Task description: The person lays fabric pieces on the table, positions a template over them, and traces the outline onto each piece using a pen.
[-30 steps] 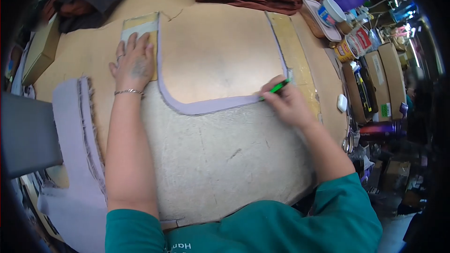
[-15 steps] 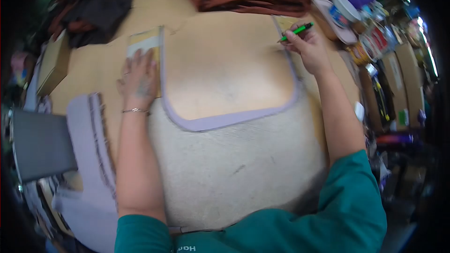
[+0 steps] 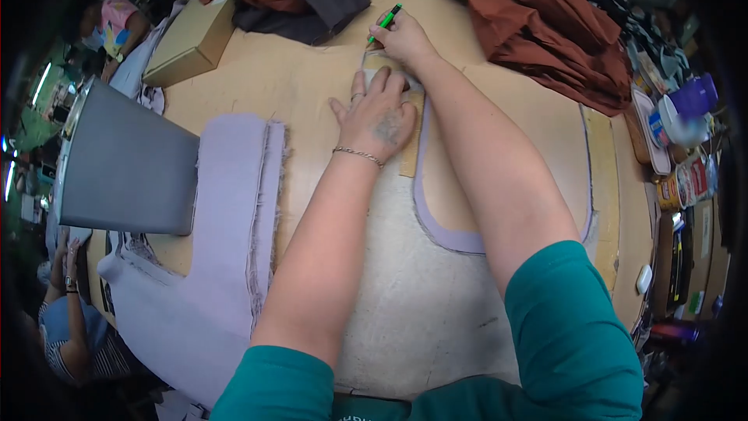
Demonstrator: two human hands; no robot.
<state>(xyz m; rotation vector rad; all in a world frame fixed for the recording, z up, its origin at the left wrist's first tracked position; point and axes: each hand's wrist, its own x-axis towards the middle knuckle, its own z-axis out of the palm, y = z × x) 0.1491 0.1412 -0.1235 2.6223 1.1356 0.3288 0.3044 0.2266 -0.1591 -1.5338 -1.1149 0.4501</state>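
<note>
My right hand (image 3: 407, 37) pinches a green pen (image 3: 386, 22), its tip pointing down at the upper end of a strip with tan and whitish parts (image 3: 409, 157). Just below it, my left hand (image 3: 377, 115) lies flat on that strip, fingers spread. To the right is a tan U-shaped panel (image 3: 452, 179) with a lavender fabric border (image 3: 438, 228) along its curved edge. My right forearm crosses over this panel and hides part of it.
Left of my arm lies lavender fabric (image 3: 222, 187) with frayed edges, beside a grey bin (image 3: 128, 164). A cardboard box (image 3: 191, 40), dark cloth (image 3: 304, 4) and rust-brown cloth (image 3: 538, 23) sit toward the back. Tubs (image 3: 670, 121) line the right side. Other people are at left.
My right hand has moved with the pen from the panel's right edge to its left side, above my left hand. The view has swung left. My left hand stays on the strip.
</note>
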